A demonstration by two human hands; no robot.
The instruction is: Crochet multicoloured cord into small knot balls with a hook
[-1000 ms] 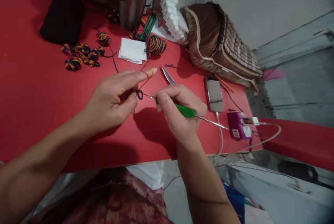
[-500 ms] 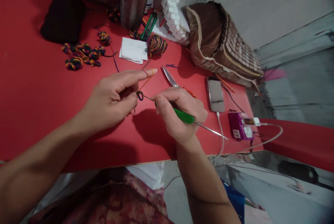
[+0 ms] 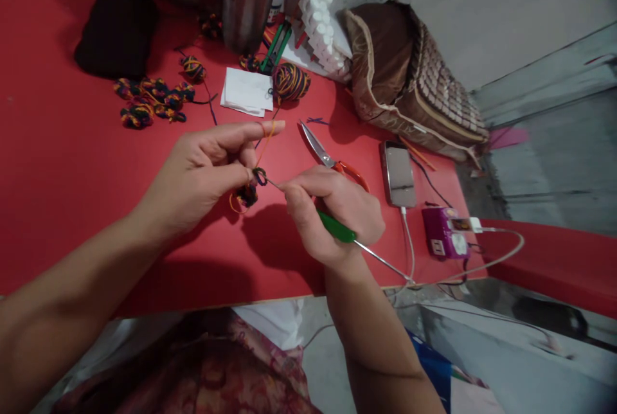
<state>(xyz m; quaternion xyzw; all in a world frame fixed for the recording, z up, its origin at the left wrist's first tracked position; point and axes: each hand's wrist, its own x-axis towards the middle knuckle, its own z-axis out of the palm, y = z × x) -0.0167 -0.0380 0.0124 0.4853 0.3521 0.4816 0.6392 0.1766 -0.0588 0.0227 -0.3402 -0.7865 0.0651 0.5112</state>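
My left hand [image 3: 207,173] pinches a small crochet piece [image 3: 247,195] of dark multicoloured yarn between thumb and fingers. Its index finger is stretched out with orange yarn [image 3: 266,141] looped round it. My right hand [image 3: 332,208] is closed round the green handle of a crochet hook [image 3: 340,227]. The hook's thin tip reaches a dark yarn loop [image 3: 259,175] at the left fingertips, while its other metal end points down to the right. Just beyond the right hand lie scissors [image 3: 318,147] with orange handles. A variegated yarn ball [image 3: 290,82] sits behind the hands.
On the red table [image 3: 58,208] are white papers [image 3: 247,91], several crocheted yarn pieces [image 3: 154,102], a smaller yarn ball [image 3: 193,69] and a black pouch [image 3: 117,31]. To the right are a phone [image 3: 398,173], a purple box [image 3: 444,234] with a cable, and a brown bag [image 3: 385,60].
My left hand has turned slightly, so more of the crochet piece shows below its thumb. The hook's rear end has swung downward, and more of the scissors' orange handle is visible.
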